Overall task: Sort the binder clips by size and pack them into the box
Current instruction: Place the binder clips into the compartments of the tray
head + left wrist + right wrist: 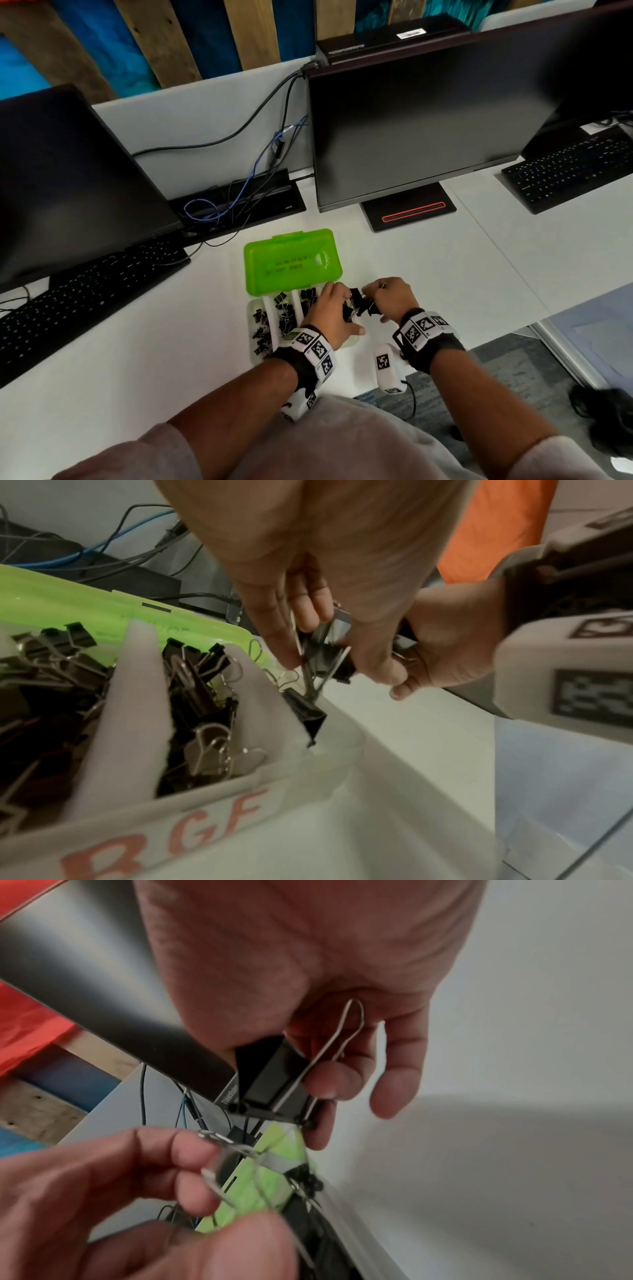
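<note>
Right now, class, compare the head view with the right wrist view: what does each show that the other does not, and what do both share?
Only the head view shows the whole box, its compartments of sorted binder clips, two keyboards and both wristbands.

Only the right wrist view shows the grip up close: the right hand pinches a large black clip with one wire handle sticking up, and the monitor's printed logo is visible.

Both show the left hand holding clips by their wire handles beside the right hand, the green lid and the white desk.
</note>
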